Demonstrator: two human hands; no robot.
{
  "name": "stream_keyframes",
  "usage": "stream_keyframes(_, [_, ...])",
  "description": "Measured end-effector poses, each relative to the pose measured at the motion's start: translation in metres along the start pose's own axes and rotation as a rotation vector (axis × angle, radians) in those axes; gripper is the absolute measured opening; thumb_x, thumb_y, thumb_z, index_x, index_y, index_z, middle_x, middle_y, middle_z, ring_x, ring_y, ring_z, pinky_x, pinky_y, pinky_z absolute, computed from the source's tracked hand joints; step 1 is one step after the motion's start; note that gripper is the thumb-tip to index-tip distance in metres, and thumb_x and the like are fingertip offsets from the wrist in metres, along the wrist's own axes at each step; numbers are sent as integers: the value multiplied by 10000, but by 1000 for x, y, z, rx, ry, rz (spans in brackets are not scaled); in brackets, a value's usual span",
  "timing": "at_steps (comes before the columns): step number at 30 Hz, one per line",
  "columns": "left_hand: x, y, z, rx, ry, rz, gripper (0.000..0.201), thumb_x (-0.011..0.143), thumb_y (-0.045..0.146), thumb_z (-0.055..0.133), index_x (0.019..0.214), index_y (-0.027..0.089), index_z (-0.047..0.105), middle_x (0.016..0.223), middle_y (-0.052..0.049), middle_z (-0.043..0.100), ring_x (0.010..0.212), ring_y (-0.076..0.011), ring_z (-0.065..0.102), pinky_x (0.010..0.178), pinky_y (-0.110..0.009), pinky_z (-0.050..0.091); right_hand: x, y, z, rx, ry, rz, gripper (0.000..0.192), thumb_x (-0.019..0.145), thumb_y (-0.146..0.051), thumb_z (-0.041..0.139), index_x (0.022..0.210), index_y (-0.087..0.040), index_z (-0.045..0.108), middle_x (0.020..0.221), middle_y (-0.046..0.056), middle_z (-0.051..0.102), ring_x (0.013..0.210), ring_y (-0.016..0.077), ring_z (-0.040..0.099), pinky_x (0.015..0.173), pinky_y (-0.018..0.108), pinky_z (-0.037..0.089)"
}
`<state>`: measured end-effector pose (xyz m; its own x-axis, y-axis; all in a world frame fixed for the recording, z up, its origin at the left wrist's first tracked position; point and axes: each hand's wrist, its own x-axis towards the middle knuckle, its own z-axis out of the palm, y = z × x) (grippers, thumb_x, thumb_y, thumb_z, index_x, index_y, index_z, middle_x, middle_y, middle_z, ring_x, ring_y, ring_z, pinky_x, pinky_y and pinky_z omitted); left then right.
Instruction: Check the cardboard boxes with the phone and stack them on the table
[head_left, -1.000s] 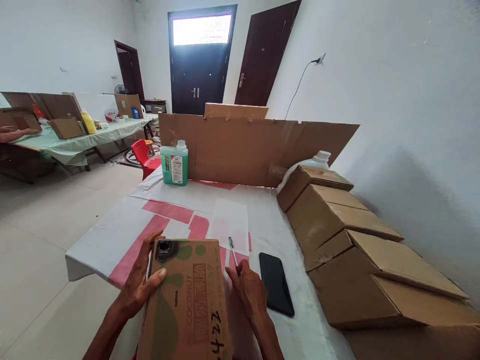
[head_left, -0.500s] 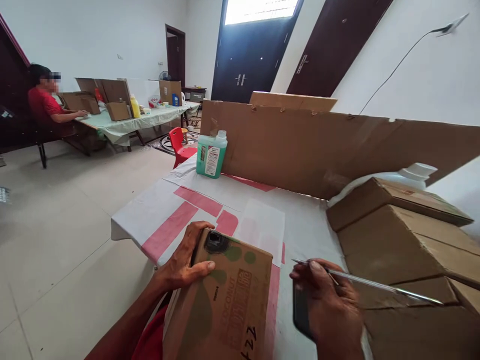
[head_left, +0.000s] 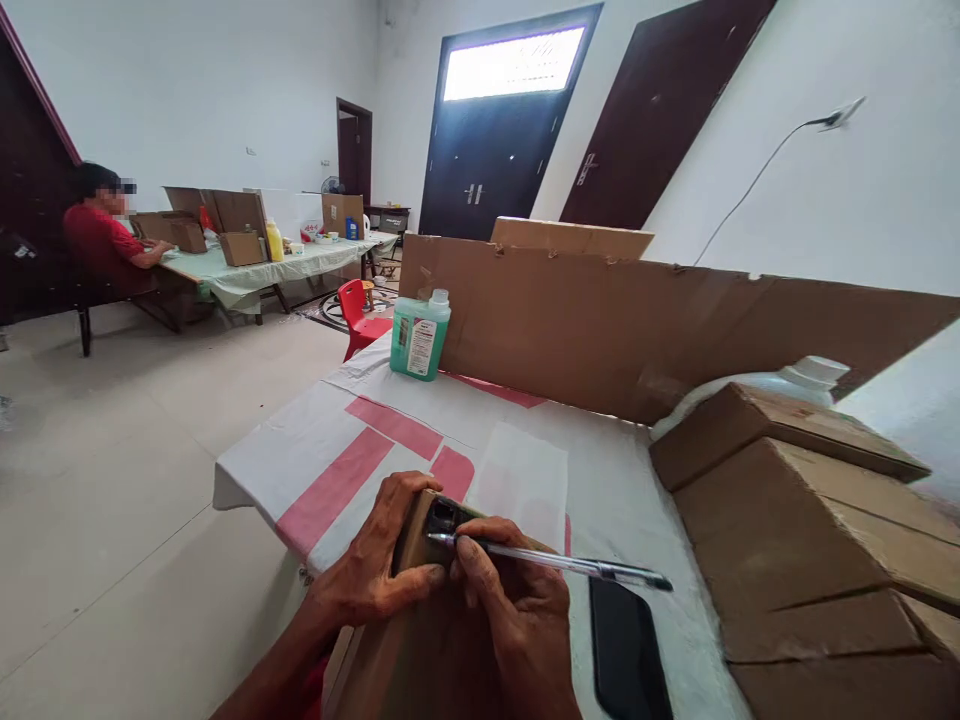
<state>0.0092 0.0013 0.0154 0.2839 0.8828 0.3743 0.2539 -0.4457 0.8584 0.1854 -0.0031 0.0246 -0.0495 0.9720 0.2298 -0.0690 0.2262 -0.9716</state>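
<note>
My left hand (head_left: 386, 560) grips the upper left edge of a brown cardboard box (head_left: 420, 650), thumb across its face and fingers over the far side. A blackened patch with a dark square (head_left: 444, 514) marks the box's top end. In my right hand (head_left: 514, 610), a slim clear pen (head_left: 555, 562) is pinched between thumb and fingers. Its tip points left and sits at the lower edge of the black patch; whether it touches cannot be told. My right hand covers much of the box's face. A black phone (head_left: 628, 650) lies on the table just right of that hand.
A jug of green liquid (head_left: 420, 338) stands at the table's far left corner, before an upright cardboard sheet (head_left: 555, 320). Cardboard boxes (head_left: 780, 530) are stacked on the right, with a white-capped container (head_left: 814, 375) behind. A person in red (head_left: 105, 245) sits at another table.
My right hand has moved left with the pen, from beside the box onto its face by the black patch. The phone is now uncovered. The view has tilted slightly upward.
</note>
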Motion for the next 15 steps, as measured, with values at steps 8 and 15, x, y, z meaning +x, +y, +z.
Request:
stream_keyframes(8, [-12,-13,-2,-43,14,-109,641,927,416,613,1501,288,358,1483,-113,449,1387,-360,441,1170,-488,371,37,6,-62,-255,265,39,382,985,-590,507,971,-215,578,695,-14,620,496,124,481,461,241,381])
stream_keyframes(15, [-16,-27,-5,-63,138,-230,659,910,602,572,1459,270,422,1489,-108,496,1377,-397,472,1137,-517,405,33,103,-97,-922,249,368,159,875,-199,621,741,-224,539,760,69,714,729,215,675,658,284,423])
